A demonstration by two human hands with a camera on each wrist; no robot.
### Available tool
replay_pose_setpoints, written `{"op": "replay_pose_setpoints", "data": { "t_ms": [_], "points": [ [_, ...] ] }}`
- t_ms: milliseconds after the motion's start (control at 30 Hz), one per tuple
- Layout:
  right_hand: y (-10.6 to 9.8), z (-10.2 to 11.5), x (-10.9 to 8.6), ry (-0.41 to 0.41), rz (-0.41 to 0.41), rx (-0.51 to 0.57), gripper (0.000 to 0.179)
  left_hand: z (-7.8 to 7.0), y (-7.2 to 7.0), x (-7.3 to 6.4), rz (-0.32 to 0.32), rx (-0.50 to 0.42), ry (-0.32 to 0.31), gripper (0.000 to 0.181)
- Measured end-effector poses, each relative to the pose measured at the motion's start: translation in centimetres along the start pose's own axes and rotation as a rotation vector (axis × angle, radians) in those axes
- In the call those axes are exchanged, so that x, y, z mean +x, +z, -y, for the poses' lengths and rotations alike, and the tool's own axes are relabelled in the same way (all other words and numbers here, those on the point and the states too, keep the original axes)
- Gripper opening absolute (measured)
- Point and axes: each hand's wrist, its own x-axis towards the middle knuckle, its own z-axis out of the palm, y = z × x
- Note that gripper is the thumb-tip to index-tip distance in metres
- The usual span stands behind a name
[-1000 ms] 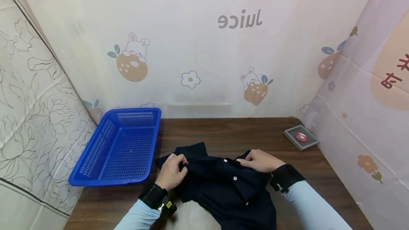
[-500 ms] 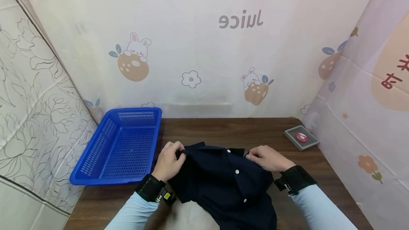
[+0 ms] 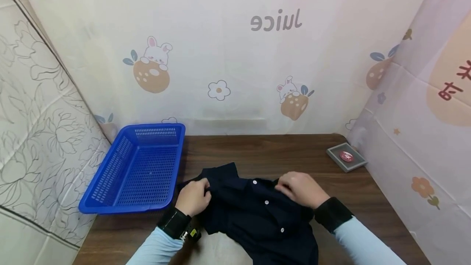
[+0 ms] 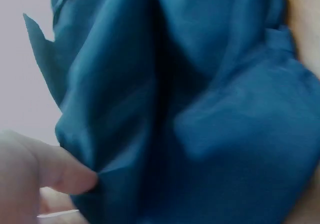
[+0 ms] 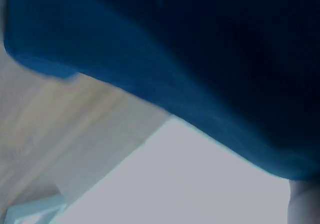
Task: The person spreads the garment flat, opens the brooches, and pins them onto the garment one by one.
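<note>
A dark navy shirt (image 3: 250, 212) with a collar and several white buttons lies spread at the front of the table. My left hand (image 3: 193, 197) pinches the cloth at its left shoulder; in the left wrist view the thumb (image 4: 75, 176) presses on the fabric's edge. At the opposite shoulder, my right hand (image 3: 301, 189) grips the cloth with bent fingers, their tips partly hidden. Dark blue cloth fills most of the right wrist view, where only a sliver of the hand shows at the lower right corner.
A blue perforated basket (image 3: 147, 175) stands on the left of the wooden table (image 3: 257, 154). At the back right lies a grey square tray (image 3: 333, 154) with a round red-and-white piece (image 3: 346, 156) in it. Pale grey fabric (image 3: 220, 250) shows below the shirt. Printed curtains surround the table.
Both hands first raised the shirt's shoulders and drew them slightly apart. Since then they have lowered, and the right hand has come inward. The collar part lies flatter now.
</note>
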Motion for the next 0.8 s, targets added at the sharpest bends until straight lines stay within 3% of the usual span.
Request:
{"op": "replay_pose_setpoints", "data": {
  "t_ms": [167,433,667,800],
  "points": [
    [1.6,1.1,-1.0,-0.006,0.219,0.089,0.012,0.5,1.3,-0.9,0.087,-0.006,-0.014,0.008],
    [2.5,1.7,-2.0,0.083,0.385,0.186,0.014,1.1,2.1,-1.7,0.12,-0.024,-0.034,0.012],
    [2.9,1.2,-2.1,0.183,0.477,0.291,0.019,1.9,2.6,-2.4,0.166,-0.034,-0.019,0.022],
    [2.4,0.4,-1.8,0.256,0.397,0.344,0.018,2.1,3.0,-2.5,0.192,-0.053,-0.017,0.023]
  ]
}}
